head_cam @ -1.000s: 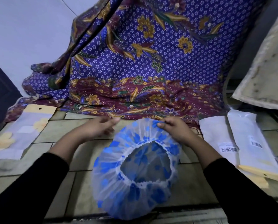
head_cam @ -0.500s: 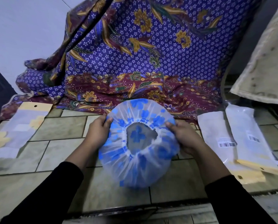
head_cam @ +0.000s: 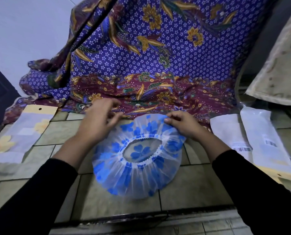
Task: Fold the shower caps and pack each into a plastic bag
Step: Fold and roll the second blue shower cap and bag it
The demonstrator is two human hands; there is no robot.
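1. At the centre of the frame, your shower cap (head_cam: 141, 175) lies on the tiled floor (head_cam: 107, 200). It is clear plastic printed with blue flowers. Its gathered elastic opening faces up, showing one blue flower inside.
2. Your right hand (head_cam: 183, 126) sits at the cap's upper right edge. Its fingers are curled and pinch the thin plastic there.
3. Your left hand (head_cam: 97, 121) is just beside the cap's upper left edge and is blurred. Its fingers look loosely bent, but you cannot tell whether they grip the cap or only hover near it.
4. Both your arms wear black sleeves (head_cam: 31, 192) that enter from the lower corners.
5. At the right edge of the frame, two plastic bags (head_cam: 263, 141) lie flat side by side, well apart from the cap. The nearer one carries a barcode label (head_cam: 242, 149).
6. At the left edge, a flat packet (head_cam: 22, 129) lies on the tiles, with a yellow header strip and pale yellow flowers.
7. Across the top of the frame, a purple and maroon batik cloth (head_cam: 158, 56) hangs down, its hem resting on the floor just behind your hands.
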